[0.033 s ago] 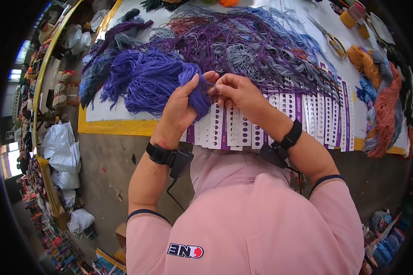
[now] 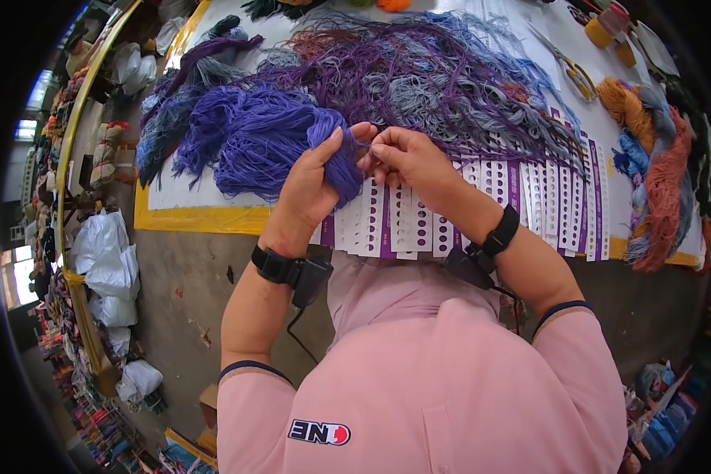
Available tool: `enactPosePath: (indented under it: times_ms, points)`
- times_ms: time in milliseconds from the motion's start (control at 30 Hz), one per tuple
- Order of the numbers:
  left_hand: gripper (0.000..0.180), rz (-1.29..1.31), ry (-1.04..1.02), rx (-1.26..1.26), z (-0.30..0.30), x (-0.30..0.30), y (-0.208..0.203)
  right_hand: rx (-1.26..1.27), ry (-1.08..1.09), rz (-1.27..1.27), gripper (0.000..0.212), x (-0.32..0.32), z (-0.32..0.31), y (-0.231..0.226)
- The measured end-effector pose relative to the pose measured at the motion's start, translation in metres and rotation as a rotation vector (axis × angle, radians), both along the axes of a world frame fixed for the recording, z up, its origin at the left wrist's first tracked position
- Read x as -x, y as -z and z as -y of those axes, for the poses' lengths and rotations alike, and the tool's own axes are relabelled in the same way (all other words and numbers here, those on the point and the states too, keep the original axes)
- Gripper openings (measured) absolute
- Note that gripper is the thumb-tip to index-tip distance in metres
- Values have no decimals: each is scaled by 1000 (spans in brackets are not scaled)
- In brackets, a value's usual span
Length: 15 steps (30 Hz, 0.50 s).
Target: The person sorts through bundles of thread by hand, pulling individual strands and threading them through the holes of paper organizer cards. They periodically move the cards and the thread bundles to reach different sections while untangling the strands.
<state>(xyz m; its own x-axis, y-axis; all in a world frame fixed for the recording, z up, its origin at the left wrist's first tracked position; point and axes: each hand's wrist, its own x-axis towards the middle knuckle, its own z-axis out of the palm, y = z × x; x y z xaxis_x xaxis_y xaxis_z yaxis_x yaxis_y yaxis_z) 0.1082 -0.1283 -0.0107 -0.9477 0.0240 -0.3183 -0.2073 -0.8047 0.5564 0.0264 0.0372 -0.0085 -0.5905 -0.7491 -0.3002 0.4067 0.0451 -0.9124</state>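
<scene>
A thick blue-violet skein of thread [image 2: 249,142] lies on the table's near left part, its right end gathered in my left hand [image 2: 317,175]. The fingers of that hand wrap round the bundle, thumb on top. Close beside it my right hand [image 2: 407,158] pinches a thin strand drawn from the skein between thumb and forefinger. Under and beyond my hands spreads a large tangle of purple, grey-blue and rust threads [image 2: 419,87]. White and purple cards with rows of punched holes [image 2: 494,182] lie along the table's near edge, partly under those threads.
The white table [image 2: 213,197] has a yellow-taped edge. Scissors [image 2: 570,67] lie at the far right, near orange cups [image 2: 600,33]. Coral, blue and ochre skeins [image 2: 665,186] hang over the right side. White plastic bags [image 2: 107,261] hang at the left beside a yellow rail [image 2: 73,118].
</scene>
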Motion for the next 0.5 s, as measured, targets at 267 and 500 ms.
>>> enactPosePath:
  times_ms: [267,500]
  points:
    - [48,-16,29,17,0,-1,-1,-22,-50,-154,14,-3,9,3]
    - [48,-35,46,-45,8,-1,3,16,-44,38,18,4,1,3]
